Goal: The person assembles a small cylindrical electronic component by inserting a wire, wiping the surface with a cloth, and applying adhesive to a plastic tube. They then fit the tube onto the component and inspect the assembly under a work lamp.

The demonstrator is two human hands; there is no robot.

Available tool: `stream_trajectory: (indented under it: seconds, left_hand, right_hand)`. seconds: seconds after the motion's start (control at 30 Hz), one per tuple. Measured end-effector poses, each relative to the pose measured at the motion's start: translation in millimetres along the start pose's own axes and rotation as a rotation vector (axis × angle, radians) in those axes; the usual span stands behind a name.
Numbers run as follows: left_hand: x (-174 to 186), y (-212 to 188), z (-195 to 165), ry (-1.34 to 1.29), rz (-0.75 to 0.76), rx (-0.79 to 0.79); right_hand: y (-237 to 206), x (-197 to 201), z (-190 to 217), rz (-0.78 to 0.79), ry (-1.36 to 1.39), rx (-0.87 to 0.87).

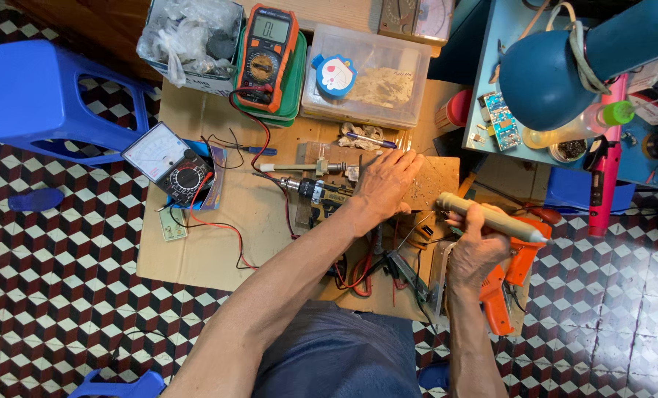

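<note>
Right hand (pixel 476 247) clamped on beige soldering iron (pixel 491 217) — long axis left-right; left hand (pixel 384 184) flat on wooden board (pixel 436 180).

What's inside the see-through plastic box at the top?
Through the lid of the plastic box shows a heap of pale yellowish bits, too blurry to name. A round blue and white sticker on the lid hides whatever lies beneath it.

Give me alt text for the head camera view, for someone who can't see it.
Seen from above, a person's right hand holds a tan cylindrical tool while the left hand presses on a wooden board, among two multimeters and wires on cardboard over a checkered floor.
</note>
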State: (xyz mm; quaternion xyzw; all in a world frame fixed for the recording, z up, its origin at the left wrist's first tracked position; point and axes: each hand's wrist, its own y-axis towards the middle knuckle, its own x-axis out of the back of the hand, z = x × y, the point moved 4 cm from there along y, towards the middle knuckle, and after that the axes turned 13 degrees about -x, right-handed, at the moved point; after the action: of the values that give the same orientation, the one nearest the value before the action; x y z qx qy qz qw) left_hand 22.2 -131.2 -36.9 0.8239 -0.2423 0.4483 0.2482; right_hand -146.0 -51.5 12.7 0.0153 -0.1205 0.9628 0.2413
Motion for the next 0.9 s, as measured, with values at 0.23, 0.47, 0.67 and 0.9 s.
stream_trajectory:
  seconds: [0.23, 0.47, 0.67, 0.9]
  left_hand:
    - [2, -1, 0, -0.021, 0.025, 0.018]
    - [6, 6, -9, 0.066, 0.123, -0.003]
    - [-14, -29, -92, 0.184, 0.099, -0.273]
    - [-49, -9, -127, 0.147, 0.122, -0.28]
  right_hand:
    - [1, -24, -3, 0.085, -0.11, -0.055]
    - [2, 3, 30, 0.06, 0.013, 0.006]
    - [7, 26, 25, -0.03, 0.149, -0.017]
    - [15, 40, 25, -0.06, 0.173, -0.025]
